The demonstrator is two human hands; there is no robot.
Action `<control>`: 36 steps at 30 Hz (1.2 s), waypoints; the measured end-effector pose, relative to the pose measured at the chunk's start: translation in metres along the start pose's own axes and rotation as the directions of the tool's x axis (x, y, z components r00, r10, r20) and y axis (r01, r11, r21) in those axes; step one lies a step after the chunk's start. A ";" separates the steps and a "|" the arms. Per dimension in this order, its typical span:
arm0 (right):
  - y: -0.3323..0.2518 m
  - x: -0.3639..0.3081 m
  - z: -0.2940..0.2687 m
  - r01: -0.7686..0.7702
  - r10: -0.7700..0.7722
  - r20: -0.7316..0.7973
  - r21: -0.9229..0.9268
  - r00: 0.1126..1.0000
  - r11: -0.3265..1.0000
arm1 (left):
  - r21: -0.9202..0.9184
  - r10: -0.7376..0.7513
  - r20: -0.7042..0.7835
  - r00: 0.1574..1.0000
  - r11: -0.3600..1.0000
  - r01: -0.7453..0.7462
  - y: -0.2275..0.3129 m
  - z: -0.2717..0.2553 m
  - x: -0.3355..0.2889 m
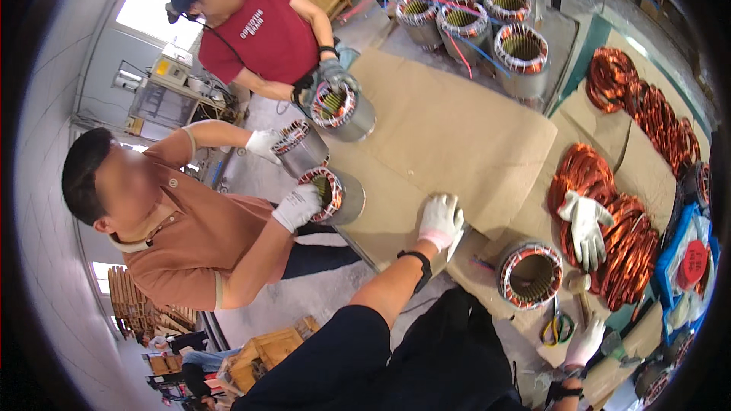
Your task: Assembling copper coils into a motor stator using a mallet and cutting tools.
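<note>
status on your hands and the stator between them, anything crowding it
Left hand on cardboard. Right hand by mallet. Stator upright; scissors and mallet close beside it.

- Bright, even light is falling on the cardboard point(449, 129).
- Daylight is glaring white through a window point(146, 4) beyond the cardboard, to its left.
- Soft shadow is lying along the cardboard's near edge.
- Left of the cardboard, the wall point(61, 144) is curving with the fisheye; a black rim is swallowing the corners.
- Smudgy blur is covering two faces point(133, 183) left of the cardboard.
</note>
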State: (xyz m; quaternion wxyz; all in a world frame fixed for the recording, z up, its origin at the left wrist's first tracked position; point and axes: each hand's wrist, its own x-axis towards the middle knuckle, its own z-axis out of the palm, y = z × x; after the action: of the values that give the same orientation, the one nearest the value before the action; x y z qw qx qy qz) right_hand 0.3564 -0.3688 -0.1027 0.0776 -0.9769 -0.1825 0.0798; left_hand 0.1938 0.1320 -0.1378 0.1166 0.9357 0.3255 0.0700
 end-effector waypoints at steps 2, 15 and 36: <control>0.011 -0.021 0.036 0.131 -0.134 0.007 0.159 0.991 0.978 | 0.001 0.051 -0.057 0.997 0.999 -0.051 -0.001 0.007 0.002; -0.019 -0.022 0.026 0.060 -0.146 0.403 0.217 0.903 0.974 | 0.029 0.019 -0.021 1.000 0.999 -0.019 0.006 -0.010 0.003; -0.197 0.212 -0.141 0.655 -0.706 0.574 0.351 0.415 0.670 | 0.030 0.022 0.033 0.999 0.999 -0.023 -0.003 0.006 0.013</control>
State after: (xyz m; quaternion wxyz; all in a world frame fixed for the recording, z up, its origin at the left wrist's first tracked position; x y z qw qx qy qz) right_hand 0.5103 -0.1265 0.0432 0.0672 -0.7157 -0.5738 0.3925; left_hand 0.2039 0.1414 -0.1440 0.1070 0.9420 0.3140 0.0512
